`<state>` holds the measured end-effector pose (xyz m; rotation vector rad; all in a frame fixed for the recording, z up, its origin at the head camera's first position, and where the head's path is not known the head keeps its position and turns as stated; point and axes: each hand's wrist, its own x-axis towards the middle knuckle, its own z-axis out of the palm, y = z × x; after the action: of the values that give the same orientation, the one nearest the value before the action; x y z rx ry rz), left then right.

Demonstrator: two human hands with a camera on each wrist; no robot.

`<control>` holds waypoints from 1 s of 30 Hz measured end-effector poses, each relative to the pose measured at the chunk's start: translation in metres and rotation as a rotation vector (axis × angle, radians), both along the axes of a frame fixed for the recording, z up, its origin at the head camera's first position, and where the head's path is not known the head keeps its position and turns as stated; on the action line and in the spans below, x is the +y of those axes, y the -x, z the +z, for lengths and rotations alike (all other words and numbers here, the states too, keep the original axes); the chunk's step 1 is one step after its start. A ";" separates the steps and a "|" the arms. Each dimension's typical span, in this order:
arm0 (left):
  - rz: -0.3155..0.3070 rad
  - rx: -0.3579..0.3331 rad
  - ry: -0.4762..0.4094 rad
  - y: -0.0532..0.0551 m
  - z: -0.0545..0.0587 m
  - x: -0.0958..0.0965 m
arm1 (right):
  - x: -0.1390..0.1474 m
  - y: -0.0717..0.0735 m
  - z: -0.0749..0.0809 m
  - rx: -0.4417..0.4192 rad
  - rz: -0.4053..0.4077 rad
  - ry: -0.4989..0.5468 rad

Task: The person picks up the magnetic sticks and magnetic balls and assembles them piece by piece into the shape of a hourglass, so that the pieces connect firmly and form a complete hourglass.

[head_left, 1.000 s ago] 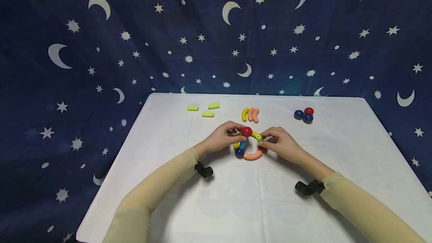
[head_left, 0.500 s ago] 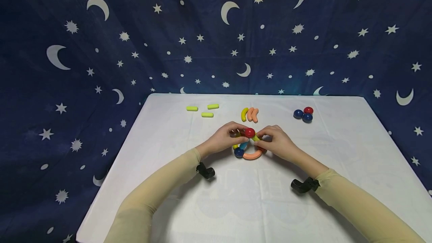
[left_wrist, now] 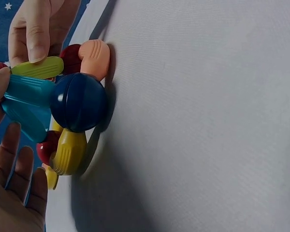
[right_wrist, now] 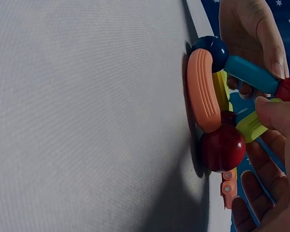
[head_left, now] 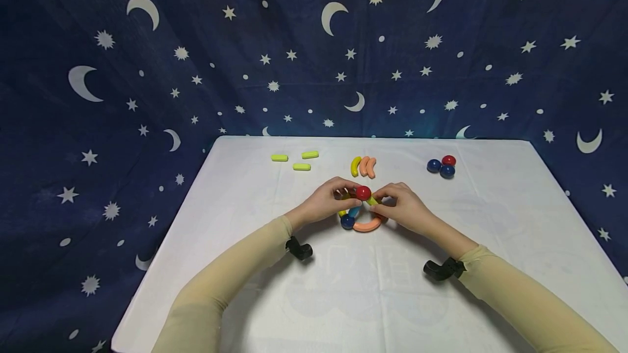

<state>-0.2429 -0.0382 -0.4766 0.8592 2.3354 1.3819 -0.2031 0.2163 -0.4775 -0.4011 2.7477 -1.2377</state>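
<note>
In the head view, magnetic rods and balls form a small frame on the white table. Its base shows a dark blue ball point(left_wrist: 79, 102), a curved orange rod point(right_wrist: 203, 91), a red ball point(right_wrist: 223, 148) and a curved yellow rod point(left_wrist: 69, 151). Light-blue rods point(right_wrist: 251, 74) slope up to a top red ball point(head_left: 363, 193). My left hand point(head_left: 326, 200) pinches that ball where a light-blue rod meets it, other fingers spread. My right hand point(head_left: 404, 207) pinches a straight lime-green rod point(left_wrist: 37, 67), its upper end at the top ball and lower end at the base's red ball.
Farther back lie several lime-green rods point(head_left: 301, 167), a curved yellow rod point(head_left: 355, 166) beside two curved orange rods point(head_left: 364, 166), and a cluster of blue balls point(head_left: 447, 171) with one red ball point(head_left: 448, 160). A starry dark-blue curtain point(head_left: 314, 48) hangs behind the table.
My right hand has moved slightly left, bringing the lime-green rod from beside the top red ball up against it. The top ball has shifted a little right; the last half second shows almost no motion.
</note>
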 end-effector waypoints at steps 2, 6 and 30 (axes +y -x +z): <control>0.005 -0.001 -0.004 0.000 0.000 0.000 | 0.000 0.000 0.000 0.000 -0.002 -0.001; 0.008 -0.006 -0.012 -0.002 0.000 0.000 | 0.000 0.000 0.000 -0.005 -0.004 0.001; -0.010 -0.008 -0.035 -0.002 -0.001 -0.005 | 0.003 -0.001 -0.004 0.038 0.019 -0.010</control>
<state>-0.2407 -0.0428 -0.4780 0.8727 2.3046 1.4230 -0.2019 0.2196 -0.4819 -0.4529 2.7740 -1.2248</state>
